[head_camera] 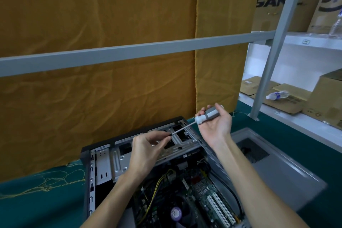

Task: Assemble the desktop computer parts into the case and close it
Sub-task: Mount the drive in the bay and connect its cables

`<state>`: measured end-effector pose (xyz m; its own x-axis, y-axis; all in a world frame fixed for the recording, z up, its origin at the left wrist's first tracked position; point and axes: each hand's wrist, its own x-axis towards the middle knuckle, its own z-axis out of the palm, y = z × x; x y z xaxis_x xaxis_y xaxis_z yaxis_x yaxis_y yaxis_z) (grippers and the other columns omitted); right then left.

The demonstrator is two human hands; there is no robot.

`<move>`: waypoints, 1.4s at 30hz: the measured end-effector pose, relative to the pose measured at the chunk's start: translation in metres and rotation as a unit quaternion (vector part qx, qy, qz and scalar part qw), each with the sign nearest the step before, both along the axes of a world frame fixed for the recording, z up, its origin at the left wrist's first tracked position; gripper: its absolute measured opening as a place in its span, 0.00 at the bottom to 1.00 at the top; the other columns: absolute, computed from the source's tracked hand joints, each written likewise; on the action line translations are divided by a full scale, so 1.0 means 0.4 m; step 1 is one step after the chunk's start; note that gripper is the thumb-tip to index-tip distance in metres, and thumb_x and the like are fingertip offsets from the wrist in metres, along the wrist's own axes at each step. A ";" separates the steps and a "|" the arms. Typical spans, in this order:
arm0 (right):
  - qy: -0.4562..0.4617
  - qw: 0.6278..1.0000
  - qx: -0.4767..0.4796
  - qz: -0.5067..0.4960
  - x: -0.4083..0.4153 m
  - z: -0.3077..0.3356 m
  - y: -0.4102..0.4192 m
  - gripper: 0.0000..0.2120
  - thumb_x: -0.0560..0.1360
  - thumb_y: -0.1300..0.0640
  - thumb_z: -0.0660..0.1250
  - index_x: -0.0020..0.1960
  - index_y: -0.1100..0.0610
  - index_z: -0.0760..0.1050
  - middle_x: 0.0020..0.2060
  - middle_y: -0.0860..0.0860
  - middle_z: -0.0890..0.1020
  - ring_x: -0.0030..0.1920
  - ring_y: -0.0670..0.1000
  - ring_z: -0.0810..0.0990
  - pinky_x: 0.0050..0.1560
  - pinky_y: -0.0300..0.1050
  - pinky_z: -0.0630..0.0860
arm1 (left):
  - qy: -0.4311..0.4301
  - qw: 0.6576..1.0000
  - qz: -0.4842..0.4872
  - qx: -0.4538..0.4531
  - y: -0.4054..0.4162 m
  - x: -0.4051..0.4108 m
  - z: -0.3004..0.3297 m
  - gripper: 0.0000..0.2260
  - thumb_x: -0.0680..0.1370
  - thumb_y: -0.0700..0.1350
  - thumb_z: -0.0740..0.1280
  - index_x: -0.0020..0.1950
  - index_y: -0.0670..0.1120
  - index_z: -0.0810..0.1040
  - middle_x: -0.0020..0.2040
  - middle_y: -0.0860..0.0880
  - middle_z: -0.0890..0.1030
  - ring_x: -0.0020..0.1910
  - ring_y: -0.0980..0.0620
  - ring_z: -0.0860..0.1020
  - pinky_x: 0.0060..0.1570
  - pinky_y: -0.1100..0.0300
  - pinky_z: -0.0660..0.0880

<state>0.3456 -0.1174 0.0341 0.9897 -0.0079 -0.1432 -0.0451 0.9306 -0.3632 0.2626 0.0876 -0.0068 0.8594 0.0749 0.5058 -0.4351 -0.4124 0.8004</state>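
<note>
- The open computer case (pixel 103 155) lay on the green bench (pixel 37 207), its side off, with the motherboard (pixel 196 196), white expansion slots (pixel 220 209) and yellow-and-black cables (pixel 159 187) showing inside
- The right hand (pixel 215 124) was curled round the grey-and-white handle of a screwdriver (pixel 205 115), held above the case's far right corner
- The left hand (pixel 148 146) pinched the dark tip of the screwdriver shaft between thumb and fingers (pixel 162 138), over the metal drive cage (pixel 177 139); whether a screw sat on the tip could not be told
- A round purple sticker (pixel 175 214) sat on the cooler fan near the lower edge; its writing was too blurred to read
- A grey side panel (pixel 277 168) with a vent grille lay flat just right of the case
- A mustard-yellow cloth (pixel 92 24) hung behind the bench, crossed by a grey metal rail (pixel 129 52); loose yellow threads (pixel 48 183) trailed on the bench at left
- At right a slanted grey post (pixel 273 52) stood before white shelves (pixel 314 40) stacked with cardboard boxes (pixel 277 0); one showed large dark letters partly hidden by the post, reading roughly "SA"
- A plastic water bottle (pixel 277 95) lay on its side on flattened cardboard on the lower shelf
</note>
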 end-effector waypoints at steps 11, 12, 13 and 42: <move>0.005 1.000 -0.009 -0.006 -0.006 0.003 0.005 0.08 0.81 0.56 0.63 0.46 0.60 0.73 0.34 0.54 0.77 0.35 0.51 0.74 0.41 0.45 0.73 | -0.001 1.000 0.013 0.024 -0.002 0.007 -0.008 0.11 0.75 0.41 0.77 0.47 0.58 0.85 0.43 0.63 0.85 0.43 0.60 0.84 0.42 0.68 0.78; 0.005 1.000 -0.013 -0.006 -0.005 0.003 0.006 0.08 0.81 0.56 0.63 0.46 0.60 0.73 0.34 0.54 0.77 0.35 0.51 0.73 0.41 0.45 0.73 | -0.002 1.000 0.013 0.026 -0.003 0.007 -0.009 0.11 0.75 0.41 0.77 0.47 0.58 0.85 0.43 0.63 0.85 0.43 0.60 0.84 0.42 0.68 0.78; 0.005 1.000 -0.017 -0.006 -0.005 0.003 0.006 0.08 0.81 0.56 0.63 0.46 0.60 0.73 0.35 0.54 0.76 0.35 0.51 0.73 0.41 0.45 0.73 | -0.002 1.000 0.013 0.025 -0.003 0.007 -0.010 0.11 0.75 0.41 0.77 0.46 0.59 0.85 0.43 0.63 0.85 0.43 0.61 0.84 0.42 0.69 0.78; -0.295 0.831 -0.468 0.048 -0.096 0.073 0.160 0.07 0.78 0.54 0.66 0.48 0.58 0.73 0.39 0.54 0.77 0.38 0.52 0.76 0.44 0.45 0.75 | 0.132 0.978 -0.068 0.149 0.049 0.035 -0.031 0.09 0.77 0.40 0.74 0.56 0.50 0.87 0.46 0.62 0.86 0.48 0.65 0.83 0.50 0.71 0.77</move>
<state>0.3071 -0.0532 0.0632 0.8876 0.2412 0.3924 0.3408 0.2293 -0.9118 0.2767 0.1073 -0.0191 0.9546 -0.1656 0.2475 -0.2967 -0.5979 0.7446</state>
